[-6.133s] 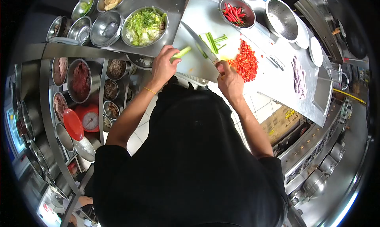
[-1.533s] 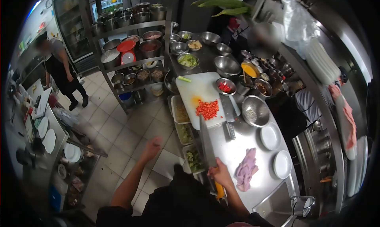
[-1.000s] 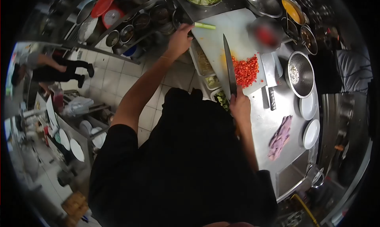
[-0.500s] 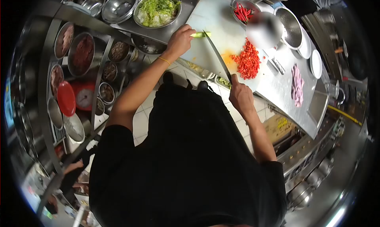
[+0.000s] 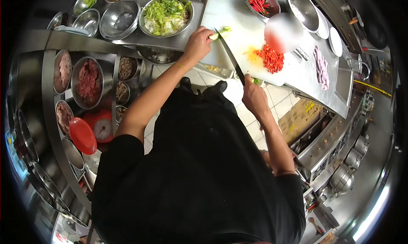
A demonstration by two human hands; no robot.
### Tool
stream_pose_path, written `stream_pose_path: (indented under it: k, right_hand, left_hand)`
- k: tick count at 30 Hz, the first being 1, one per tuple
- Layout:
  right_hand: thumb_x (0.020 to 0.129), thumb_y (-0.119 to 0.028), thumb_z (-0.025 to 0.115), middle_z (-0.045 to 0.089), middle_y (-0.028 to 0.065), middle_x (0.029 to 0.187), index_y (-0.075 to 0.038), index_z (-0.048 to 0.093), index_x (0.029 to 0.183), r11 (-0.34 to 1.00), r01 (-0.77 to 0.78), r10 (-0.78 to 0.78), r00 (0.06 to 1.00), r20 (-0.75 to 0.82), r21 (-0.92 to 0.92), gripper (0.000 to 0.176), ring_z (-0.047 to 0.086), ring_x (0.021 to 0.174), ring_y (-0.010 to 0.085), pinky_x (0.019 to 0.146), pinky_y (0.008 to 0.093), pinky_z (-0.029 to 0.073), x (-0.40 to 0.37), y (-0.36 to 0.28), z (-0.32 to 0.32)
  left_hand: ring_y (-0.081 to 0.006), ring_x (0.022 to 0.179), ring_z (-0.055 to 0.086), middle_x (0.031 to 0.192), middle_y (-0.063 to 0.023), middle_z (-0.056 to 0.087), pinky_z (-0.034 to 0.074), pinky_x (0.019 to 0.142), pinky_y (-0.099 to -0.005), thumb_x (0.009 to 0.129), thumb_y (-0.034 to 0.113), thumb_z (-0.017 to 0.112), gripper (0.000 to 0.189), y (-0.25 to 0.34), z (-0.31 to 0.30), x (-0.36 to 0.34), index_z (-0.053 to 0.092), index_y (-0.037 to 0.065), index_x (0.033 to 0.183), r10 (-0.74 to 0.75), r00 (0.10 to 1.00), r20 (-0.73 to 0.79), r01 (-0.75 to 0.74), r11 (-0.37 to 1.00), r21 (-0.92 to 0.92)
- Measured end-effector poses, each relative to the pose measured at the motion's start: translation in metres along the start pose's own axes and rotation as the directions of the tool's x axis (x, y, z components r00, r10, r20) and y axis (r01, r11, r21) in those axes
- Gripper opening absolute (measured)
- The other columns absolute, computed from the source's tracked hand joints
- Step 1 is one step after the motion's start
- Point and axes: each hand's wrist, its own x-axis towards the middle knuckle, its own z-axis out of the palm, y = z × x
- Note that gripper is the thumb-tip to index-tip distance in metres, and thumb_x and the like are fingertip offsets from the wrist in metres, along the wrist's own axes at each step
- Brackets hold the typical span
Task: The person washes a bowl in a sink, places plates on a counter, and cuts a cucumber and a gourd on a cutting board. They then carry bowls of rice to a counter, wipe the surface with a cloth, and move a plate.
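The fingers of my left hand (image 5: 199, 44) pinch one end of a pale green vegetable piece (image 5: 223, 31) on the white cutting board (image 5: 216, 10). My right hand (image 5: 256, 97) is closed around the handle of a long kitchen knife (image 5: 231, 56), which points away from me. The blade's tip end lies at the green piece, beside my left fingertips; whether it has cut through is too small to tell. Chopped red chili (image 5: 272, 60) is heaped on the board to the right of the blade, with an orange wet stain beside it.
A bowl of whole red chilies (image 5: 260, 5) and a perforated metal bowl (image 5: 303, 11) stand at the back right. To the left is a bowl of shredded greens (image 5: 165, 15). A purplish cloth-like item (image 5: 321, 67) lies right; a red scale (image 5: 98, 125) sits lower left.
The view has shifted and turned slightly. The green piece now slants up to the right rather than lying nearly level. Both hands keep their hold, and the knife stays at the piece.
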Motion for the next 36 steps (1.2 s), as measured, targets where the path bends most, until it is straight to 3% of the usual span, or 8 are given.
stream_pose_path:
  k: [11,16,20,28,29,30,32,36]
  right_hand:
    - [0.086,-0.008,0.051,0.053,0.0081,0.060,0.002,0.045,0.109,0.771,-0.257,0.184,0.966,0.182,0.583,0.026,0.051,0.047,0.0146,0.042,0.0285,0.041,-0.009,0.007,-0.051]
    - [0.087,-0.008,0.049,0.053,0.0079,0.057,0.001,0.044,0.099,0.726,-0.280,0.291,0.953,0.088,0.628,0.016,0.050,0.045,0.0146,0.042,0.0280,0.041,-0.020,0.011,-0.068]
    - [0.087,-0.008,0.049,0.054,0.0075,0.060,0.001,0.045,0.097,0.722,-0.253,0.275,0.959,0.068,0.644,0.013,0.051,0.048,0.0129,0.043,0.0280,0.042,-0.029,0.021,-0.062]
    - [0.085,-0.008,0.051,0.053,0.0059,0.063,0.000,0.046,0.098,0.625,-0.184,0.259,0.966,0.021,0.759,0.017,0.051,0.049,0.0115,0.039,0.0252,0.041,-0.035,0.030,-0.052]
    - [0.085,-0.008,0.051,0.053,0.0060,0.063,0.000,0.046,0.099,0.621,-0.162,0.230,0.973,0.019,0.767,0.018,0.051,0.048,0.0115,0.039,0.0250,0.041,-0.033,0.034,-0.049]
    - [0.085,-0.009,0.051,0.053,0.0061,0.063,0.001,0.045,0.100,0.614,-0.149,0.210,0.978,0.022,0.775,0.019,0.050,0.046,0.0116,0.039,0.0248,0.041,-0.034,0.038,-0.047]
    - [0.085,-0.009,0.051,0.053,0.0059,0.063,0.001,0.045,0.100,0.609,-0.177,0.222,0.974,0.049,0.773,0.019,0.050,0.045,0.0113,0.039,0.0245,0.041,-0.034,0.032,-0.049]
    - [0.085,-0.009,0.051,0.053,0.0051,0.062,-0.001,0.045,0.098,0.559,-0.156,0.151,0.985,0.086,0.814,0.017,0.048,0.044,0.0102,0.038,0.0234,0.040,-0.022,0.025,-0.045]
  left_hand:
    - [-0.0274,0.083,0.057,0.097,-0.0114,0.053,0.046,0.074,-0.0380,0.071,-0.004,0.066,0.037,0.005,0.002,0.005,0.056,0.003,0.106,-0.036,0.994,0.105,0.044,0.996,-0.072]
    - [-0.0291,0.111,0.043,0.119,-0.0147,0.047,0.040,0.089,-0.0376,0.077,0.020,0.067,0.054,0.017,0.025,0.032,0.049,0.014,0.127,0.306,0.916,0.261,-0.394,0.812,0.431]
    - [-0.0314,0.091,0.057,0.116,-0.0194,0.051,0.050,0.073,-0.0393,0.080,0.020,0.059,0.038,-0.006,0.046,0.062,0.055,0.013,0.117,0.325,0.853,0.409,-0.502,0.728,0.466]
    - [-0.0246,0.062,0.059,0.084,-0.0139,0.056,0.048,0.049,-0.0359,0.073,0.004,0.058,0.012,-0.015,0.037,0.104,0.060,0.007,0.084,0.258,0.966,-0.033,-0.243,0.940,0.239]
    - [-0.0201,0.061,0.057,0.082,-0.0116,0.057,0.045,0.047,-0.0313,0.075,0.006,0.058,0.010,-0.007,0.026,0.106,0.060,0.008,0.085,-0.193,0.981,0.005,0.186,0.937,-0.294]
    - [-0.0156,0.060,0.055,0.080,-0.0094,0.057,0.042,0.045,-0.0267,0.078,0.009,0.057,0.008,0.001,0.016,0.104,0.060,0.010,0.086,-0.521,0.810,0.269,0.542,0.491,-0.682]
    - [-0.0120,0.057,0.048,0.081,-0.0086,0.058,0.037,0.044,-0.0219,0.085,0.022,0.053,0.016,-0.001,-0.012,0.097,0.059,0.009,0.093,-0.435,0.728,0.530,0.563,-0.062,-0.824]
    - [-0.0126,0.058,0.048,0.084,-0.0121,0.057,0.036,0.044,-0.0221,0.086,0.019,0.051,0.015,0.023,-0.066,0.075,0.057,0.006,0.092,-0.458,0.730,0.508,0.458,-0.224,-0.860]
